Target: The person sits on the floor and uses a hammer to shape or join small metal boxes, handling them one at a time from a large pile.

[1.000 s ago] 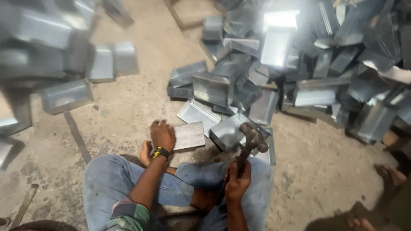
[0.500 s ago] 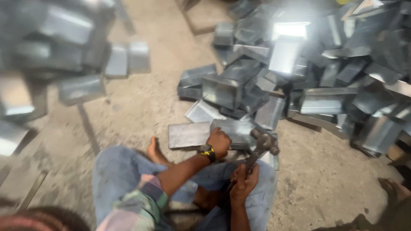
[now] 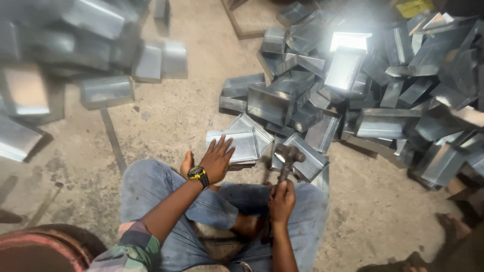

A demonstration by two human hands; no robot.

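I sit on the concrete floor in blue jeans. My left hand (image 3: 218, 160), with a black and yellow watch on the wrist, lies flat with fingers spread on a flat sheet-metal tray (image 3: 237, 143) in front of my knees. My right hand (image 3: 282, 200) grips the handle of a hammer (image 3: 287, 157), whose head is raised just right of that tray, above another metal tray (image 3: 310, 158).
A large heap of folded sheet-metal boxes (image 3: 373, 85) fills the right and upper right. More metal boxes (image 3: 106, 90) are stacked at the left, blurred. A thin metal strip (image 3: 113, 141) lies on the floor. A bare foot (image 3: 451, 224) of another person shows at the lower right.
My left hand has shifted left and opened flat on the tray. The hammer stays raised in my right hand. The camera has moved slightly.
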